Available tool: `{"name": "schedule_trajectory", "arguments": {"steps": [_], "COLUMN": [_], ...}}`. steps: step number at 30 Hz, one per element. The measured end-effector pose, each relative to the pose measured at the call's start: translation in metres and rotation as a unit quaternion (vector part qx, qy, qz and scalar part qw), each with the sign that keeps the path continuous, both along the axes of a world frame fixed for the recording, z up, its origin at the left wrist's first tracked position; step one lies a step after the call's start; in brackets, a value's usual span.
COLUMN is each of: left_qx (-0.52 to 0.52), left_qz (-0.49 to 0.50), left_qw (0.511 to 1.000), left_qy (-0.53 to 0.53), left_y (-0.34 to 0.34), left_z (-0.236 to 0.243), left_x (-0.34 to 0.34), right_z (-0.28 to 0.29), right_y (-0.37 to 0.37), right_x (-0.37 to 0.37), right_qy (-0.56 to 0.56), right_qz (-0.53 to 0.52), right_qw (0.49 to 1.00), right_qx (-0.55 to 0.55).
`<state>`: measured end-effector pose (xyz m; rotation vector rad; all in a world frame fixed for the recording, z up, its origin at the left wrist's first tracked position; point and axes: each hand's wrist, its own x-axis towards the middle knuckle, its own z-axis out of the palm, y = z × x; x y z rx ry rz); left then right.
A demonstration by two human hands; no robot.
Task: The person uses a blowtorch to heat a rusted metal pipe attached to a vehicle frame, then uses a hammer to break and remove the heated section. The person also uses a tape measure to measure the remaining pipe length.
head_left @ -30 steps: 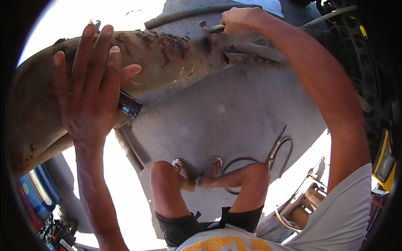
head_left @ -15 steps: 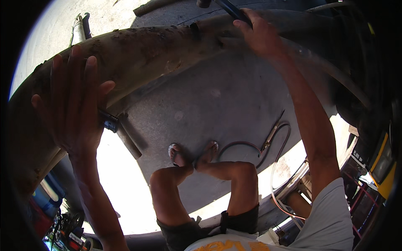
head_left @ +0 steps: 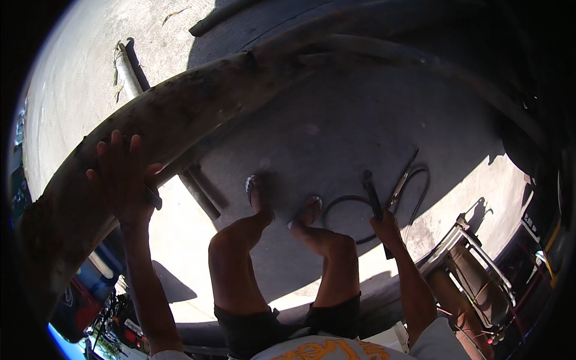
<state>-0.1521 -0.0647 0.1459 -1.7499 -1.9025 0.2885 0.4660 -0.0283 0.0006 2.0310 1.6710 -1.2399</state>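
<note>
My left hand rests with fingers stretched out and spread on a large rusty, curved metal pipe. A small dark object shows beside the palm; I cannot tell what it is. My right hand is closed on the handle of a dark hammer-like tool, held upright low beside my right knee, off the pipe. Beyond it on the concrete floor lies a long brass-coloured cutting torch with looped hoses.
Loose metal pipes lie on the floor. A thinner curved tube runs along the large pipe toward the dark right side. A metal-framed cart stands at lower right, with blue containers at lower left.
My right hand has swung down from the far part of the pipe to beside my knee, bringing the tool. My left hand stays spread on the pipe; the view has shifted.
</note>
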Motion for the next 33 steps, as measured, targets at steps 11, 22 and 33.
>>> {"name": "schedule_trajectory", "arguments": {"steps": [11, 22, 33], "left_qx": [-0.373, -0.423, -0.393], "left_qz": [-0.014, 0.03, 0.061], "left_qw": [0.756, 0.684, 0.688], "left_qy": [-0.537, -0.594, -0.608], "left_y": [-0.044, -0.077, -0.058], "left_z": [-0.078, -0.16, -0.173], "left_x": [0.207, 0.232, 0.23], "right_z": [0.084, 0.138, 0.238], "right_y": [0.078, 0.319, 0.388], "right_x": [-0.075, -0.323, -0.521], "right_qy": [0.002, 0.01, 0.238], "right_qz": [-0.032, 0.314, 0.414], "right_qw": [0.997, 0.934, 0.865], "right_qx": [-0.071, 0.169, 0.156]}}
